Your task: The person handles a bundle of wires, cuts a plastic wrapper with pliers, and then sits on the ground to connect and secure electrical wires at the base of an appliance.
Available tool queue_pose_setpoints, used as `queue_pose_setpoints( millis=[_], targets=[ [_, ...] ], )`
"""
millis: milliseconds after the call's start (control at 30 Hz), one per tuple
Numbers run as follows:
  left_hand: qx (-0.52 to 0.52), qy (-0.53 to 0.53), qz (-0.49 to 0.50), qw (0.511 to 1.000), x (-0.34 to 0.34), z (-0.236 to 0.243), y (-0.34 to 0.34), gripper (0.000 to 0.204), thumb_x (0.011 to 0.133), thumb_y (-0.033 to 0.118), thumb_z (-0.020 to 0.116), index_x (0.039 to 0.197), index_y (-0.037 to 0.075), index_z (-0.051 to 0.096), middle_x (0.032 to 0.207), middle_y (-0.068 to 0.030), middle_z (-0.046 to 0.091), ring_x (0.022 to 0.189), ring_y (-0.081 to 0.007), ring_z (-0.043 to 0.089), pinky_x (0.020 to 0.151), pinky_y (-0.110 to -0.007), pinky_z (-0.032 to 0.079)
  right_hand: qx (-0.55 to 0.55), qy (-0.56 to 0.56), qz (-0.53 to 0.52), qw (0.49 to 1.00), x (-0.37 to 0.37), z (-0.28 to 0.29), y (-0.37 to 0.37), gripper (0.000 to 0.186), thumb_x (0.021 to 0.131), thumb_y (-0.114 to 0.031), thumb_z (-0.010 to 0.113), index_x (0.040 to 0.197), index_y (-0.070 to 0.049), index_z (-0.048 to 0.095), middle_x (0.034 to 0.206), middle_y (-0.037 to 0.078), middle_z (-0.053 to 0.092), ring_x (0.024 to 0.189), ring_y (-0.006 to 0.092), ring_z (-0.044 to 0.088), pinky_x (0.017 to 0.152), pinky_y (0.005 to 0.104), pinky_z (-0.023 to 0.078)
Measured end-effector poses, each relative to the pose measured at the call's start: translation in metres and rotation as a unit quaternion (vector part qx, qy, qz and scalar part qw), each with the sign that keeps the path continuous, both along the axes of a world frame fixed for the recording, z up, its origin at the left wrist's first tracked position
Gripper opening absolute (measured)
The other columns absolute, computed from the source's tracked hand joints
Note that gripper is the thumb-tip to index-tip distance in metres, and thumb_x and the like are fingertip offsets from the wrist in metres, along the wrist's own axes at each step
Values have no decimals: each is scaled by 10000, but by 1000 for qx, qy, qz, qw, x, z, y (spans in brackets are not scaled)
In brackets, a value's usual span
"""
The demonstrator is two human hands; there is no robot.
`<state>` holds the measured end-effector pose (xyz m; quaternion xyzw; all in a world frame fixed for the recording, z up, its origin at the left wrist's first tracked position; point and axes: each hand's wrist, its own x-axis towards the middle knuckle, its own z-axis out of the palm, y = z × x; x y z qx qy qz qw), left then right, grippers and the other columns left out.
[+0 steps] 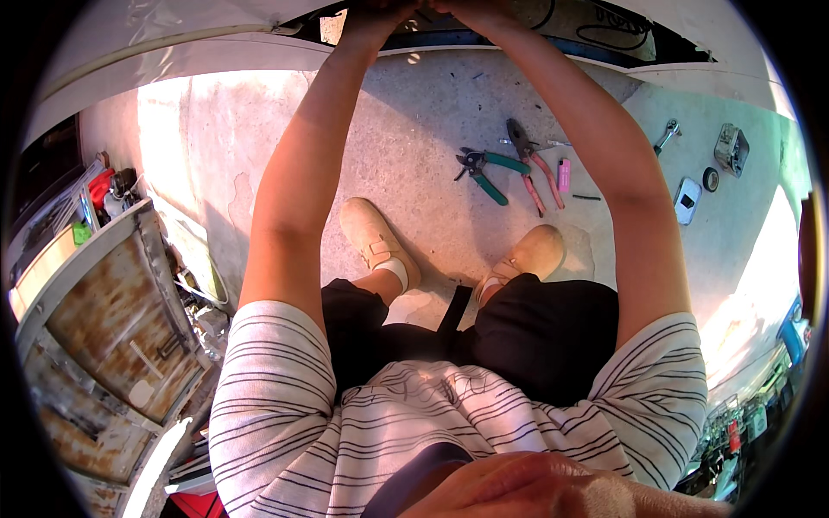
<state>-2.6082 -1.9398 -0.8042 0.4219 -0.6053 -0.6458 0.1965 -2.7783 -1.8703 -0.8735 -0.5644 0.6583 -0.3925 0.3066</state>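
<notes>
Both my arms stretch forward to the top edge of the head view. My left hand (pixel 377 15) and my right hand (pixel 473 10) are close together there, at a dark opening in a white panel (pixel 233 50). The picture's edge and shade hide the fingers, so what they hold or touch does not show. Beneath my right forearm, on the concrete floor, lie green-handled pruning shears (pixel 490 164), pliers with pinkish-red handles (pixel 537 164) and a small pink object like a lighter (pixel 564 175).
At right on the floor are a ratchet (pixel 667 135), a phone (pixel 687 200), a small black ring (pixel 711 179) and a metal box-like part (pixel 732 149). A rusty framed panel (pixel 112 328) leans at left. Clutter (pixel 743 432) lies lower right. My shoes (pixel 373 231) stand on the concrete.
</notes>
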Motion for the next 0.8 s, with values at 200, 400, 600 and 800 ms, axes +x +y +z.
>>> queue_pose_setpoints(
  millis=[200, 400, 600, 800],
  targets=[
    [12, -29, -1, 1000, -5, 6, 3, 266, 833, 184, 787, 1022, 62, 647, 849, -58, 697, 690, -152, 675, 581, -279, 558, -33, -173, 11, 984, -1, -9, -2, 465, 886, -423, 624, 1191, -73, 602, 1181, 83, 640, 1093, 219, 559, 955, 366, 442],
    [26, 12, -28, 999, -3, 1, -1, 256, 854, 230, 774, 1023, 70, 667, 859, -50, 705, 702, -138, 669, 580, -266, 546, -61, -185, -23, 981, 3, 0, 4, 514, 891, -462, 630, 1215, -64, 593, 1216, 90, 638, 1113, 230, 569, 963, 362, 450],
    [2, -5, -33, 999, 3, -7, -12, 295, 837, 280, 789, 1033, 89, 679, 927, -61, 712, 734, -134, 661, 622, -281, 543, -98, -129, -82, 983, 10, 5, 10, 557, 852, -441, 708, 1211, -34, 582, 1194, 131, 649, 1060, 289, 616, 910, 393, 494],
    [-210, -181, -92, 956, 0, 8, -13, 528, 778, 498, 788, 1165, 157, 677, 1063, -143, 696, 973, -191, 651, 847, -395, 525, -135, -72, -109, 982, 5, -9, 3, 597, 820, -434, 746, 1232, -38, 574, 1189, 151, 646, 1056, 271, 621, 916, 413, 497]
  ],
)
